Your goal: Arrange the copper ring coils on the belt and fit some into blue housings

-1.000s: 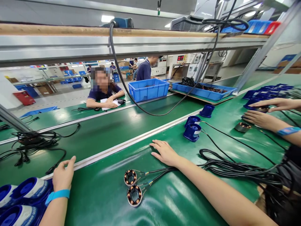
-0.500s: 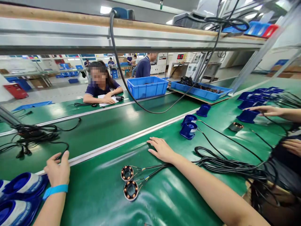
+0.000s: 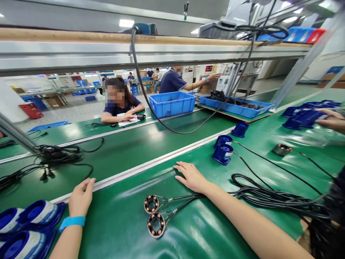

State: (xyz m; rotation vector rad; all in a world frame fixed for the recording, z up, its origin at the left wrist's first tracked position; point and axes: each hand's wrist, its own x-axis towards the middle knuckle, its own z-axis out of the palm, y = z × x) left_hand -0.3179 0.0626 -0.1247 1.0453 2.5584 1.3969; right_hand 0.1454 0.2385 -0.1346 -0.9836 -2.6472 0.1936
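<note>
My left hand point(image 3: 81, 196) is at the white rail on the left, its fingers closed on a black power cable point(image 3: 67, 163) that runs to their tips from a tangled bundle. The exact grip is partly hidden behind the fingers. My right hand point(image 3: 192, 176) lies flat on the green work surface point(image 3: 115, 230), fingers stretched and holding nothing. Below its wrist, two black leads pass to an upper copper-wound stator point(image 3: 151, 204) and a lower stator point(image 3: 156, 225), lying side by side. Several blue housings point(image 3: 33, 213) with white labels stand beside my left forearm.
Coiled black cables point(image 3: 269, 192) lie right of my right forearm. Wired blue housings point(image 3: 222, 154) and a loose stator point(image 3: 282, 149) stand beyond. A co-worker's hand point(image 3: 332, 120) holds a blue housing at right. Blue bins point(image 3: 172, 105) stand across; a shelf point(image 3: 107, 50) spans overhead.
The view has shifted, so the scene sits further right and lower. The co-worker's hand at right has lifted a blue housing. A person in the background now stretches out an arm. My hands keep their poses.
</note>
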